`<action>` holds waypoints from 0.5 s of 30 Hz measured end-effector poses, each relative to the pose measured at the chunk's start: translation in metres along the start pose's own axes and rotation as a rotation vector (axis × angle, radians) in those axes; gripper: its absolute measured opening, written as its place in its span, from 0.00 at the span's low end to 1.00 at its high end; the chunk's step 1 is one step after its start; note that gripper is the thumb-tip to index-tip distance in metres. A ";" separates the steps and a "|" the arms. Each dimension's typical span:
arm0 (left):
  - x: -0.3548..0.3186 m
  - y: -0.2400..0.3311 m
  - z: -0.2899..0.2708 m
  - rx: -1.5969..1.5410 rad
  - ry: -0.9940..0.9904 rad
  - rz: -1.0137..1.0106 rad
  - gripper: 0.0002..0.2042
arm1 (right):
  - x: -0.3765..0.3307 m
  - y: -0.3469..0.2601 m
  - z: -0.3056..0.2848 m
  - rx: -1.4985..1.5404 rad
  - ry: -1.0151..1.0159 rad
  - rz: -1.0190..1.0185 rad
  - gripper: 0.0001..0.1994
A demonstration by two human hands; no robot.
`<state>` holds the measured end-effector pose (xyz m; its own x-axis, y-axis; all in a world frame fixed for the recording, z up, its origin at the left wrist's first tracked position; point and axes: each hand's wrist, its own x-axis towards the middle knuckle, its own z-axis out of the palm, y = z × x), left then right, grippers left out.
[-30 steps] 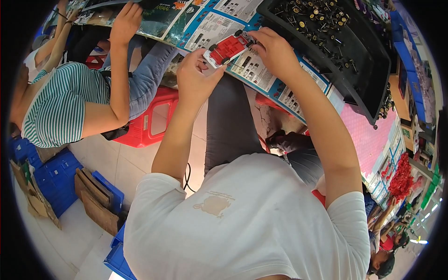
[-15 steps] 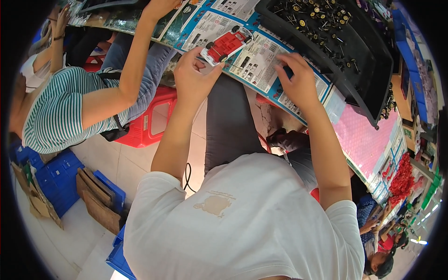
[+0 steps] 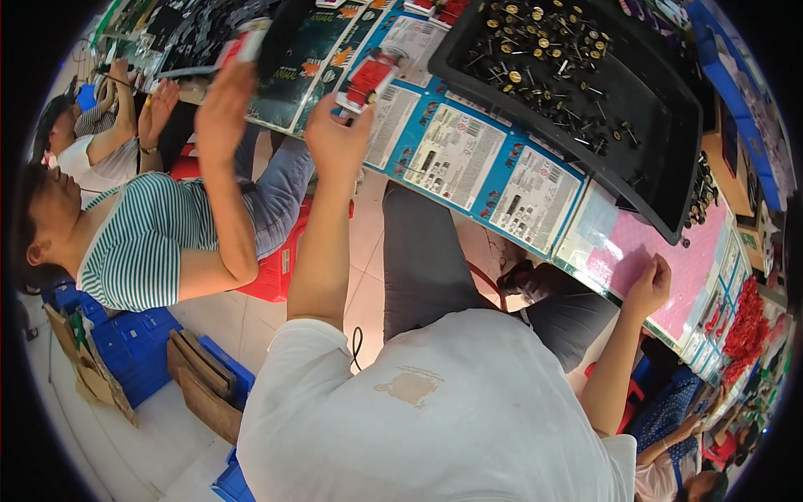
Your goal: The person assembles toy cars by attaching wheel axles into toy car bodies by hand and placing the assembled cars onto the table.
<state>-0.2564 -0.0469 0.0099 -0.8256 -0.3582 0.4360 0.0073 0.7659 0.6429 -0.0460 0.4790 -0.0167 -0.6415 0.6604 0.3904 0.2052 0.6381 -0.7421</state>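
Note:
My left hand (image 3: 338, 142) is closed on a toy car (image 3: 369, 80), thumb and fingers gripping its near end. The car has a red underside and a white body, and it is tilted above the printed sheets at the table edge. Well apart from it, my right hand (image 3: 650, 289) hovers by the pink mat (image 3: 644, 243) with its fingers curled together. Whatever those fingers may hold is hidden. Between my hands, at the far side, stands a black tray (image 3: 577, 155) with many small black-and-gold wheels on axles (image 3: 544, 43).
At my left, a co-worker in a striped shirt (image 3: 138, 243) raises a blurred hand near a red-and-white piece (image 3: 244, 42). More toy cars (image 3: 422, 7) lie at the far edge. Red parts (image 3: 740, 326) are heaped at the right. Blue crates (image 3: 134, 351) stand on the floor.
My right hand has swung right, from over the printed sheets to the pink mat, its fingers now curled. My left hand has shifted slightly left with the toy car. The co-worker's arm has moved.

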 end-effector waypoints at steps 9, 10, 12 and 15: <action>0.096 -0.051 0.022 0.090 0.147 -0.113 0.24 | 0.002 -0.041 0.015 -0.119 -0.182 -0.188 0.04; 0.105 -0.055 0.021 0.144 0.151 -0.114 0.27 | 0.002 -0.042 0.014 -0.134 -0.197 -0.174 0.04; 0.119 -0.064 0.024 0.191 0.155 -0.111 0.28 | 0.001 -0.044 0.012 -0.149 -0.204 -0.155 0.04; 0.134 -0.073 0.033 0.264 0.150 -0.114 0.33 | 0.002 -0.039 0.008 -0.148 -0.182 -0.203 0.04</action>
<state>-0.3859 -0.1333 0.0010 -0.7204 -0.5089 0.4713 -0.2430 0.8216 0.5157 -0.0608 0.4522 0.0089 -0.7997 0.4403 0.4082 0.1566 0.8093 -0.5661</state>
